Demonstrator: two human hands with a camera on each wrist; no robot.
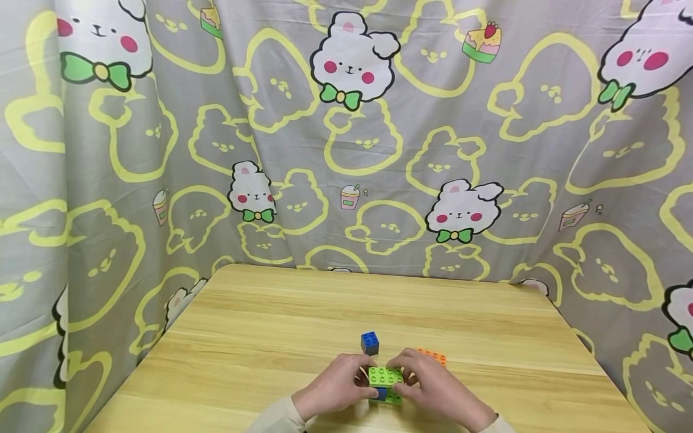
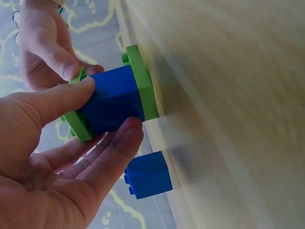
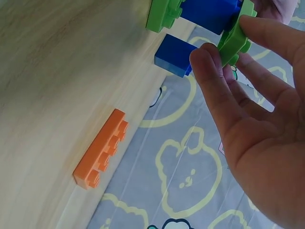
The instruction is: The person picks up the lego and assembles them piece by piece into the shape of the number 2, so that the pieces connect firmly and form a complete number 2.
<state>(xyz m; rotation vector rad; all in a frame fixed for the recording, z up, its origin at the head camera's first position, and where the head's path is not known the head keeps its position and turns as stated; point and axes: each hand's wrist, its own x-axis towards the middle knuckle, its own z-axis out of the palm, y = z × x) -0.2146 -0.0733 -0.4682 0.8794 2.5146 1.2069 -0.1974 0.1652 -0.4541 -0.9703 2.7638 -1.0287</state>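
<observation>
Near the front of the table, a small stack of toy building bricks stands between both hands. Its bottom is a flat green brick (image 1: 395,399), its middle a blue brick (image 2: 114,98), and its top a second green brick (image 1: 385,376) with studs up. My left hand (image 1: 340,385) grips the blue brick, thumb on one side and fingertips on the other, close under the top green brick. With thumb and fingers, my right hand (image 1: 433,385) pinches the opposite end of the top green brick, which overhangs the blue one.
Just behind the stack, a loose blue brick (image 1: 370,343) stands on the wooden table (image 1: 260,337). A long orange brick (image 3: 101,150) lies beyond the right hand, partly hidden by it in the head view. A patterned curtain (image 1: 292,150) surrounds the table's back and sides.
</observation>
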